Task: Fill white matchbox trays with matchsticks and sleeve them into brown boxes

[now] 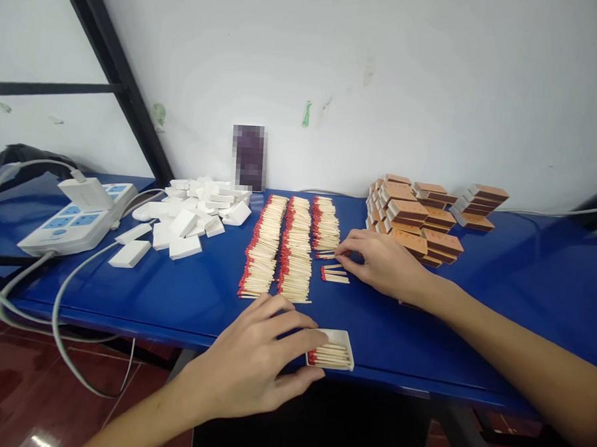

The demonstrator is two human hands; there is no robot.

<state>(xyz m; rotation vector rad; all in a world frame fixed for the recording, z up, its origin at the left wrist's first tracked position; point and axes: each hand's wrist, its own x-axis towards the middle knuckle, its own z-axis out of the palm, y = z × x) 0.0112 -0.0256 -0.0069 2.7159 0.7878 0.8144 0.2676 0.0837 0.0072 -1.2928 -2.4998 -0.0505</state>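
At the worktop's (516, 261) front edge, the left hand (267, 345) has thumb and forefinger closed about one white tray (341, 335) of matches (336, 354), probably steadying it; the right hand's (377, 257) tips meet, clamped or not I cannot tell, beside a few loose matches (334, 276). Beyond, three match rows (297, 250), likely laid for easy picking; outermost, uncountable heaps: white boxes (186, 247), brown matchboxes (404, 212).

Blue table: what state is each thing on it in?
Front tray: open, partly filled with matches
Laid-out matches: in rows, red heads leftward
White box pieces: loosely heaped
Brown matchboxes: mostly stacked
Power strip: charger on top, power unclear
Pixelated object: upright, details hidden
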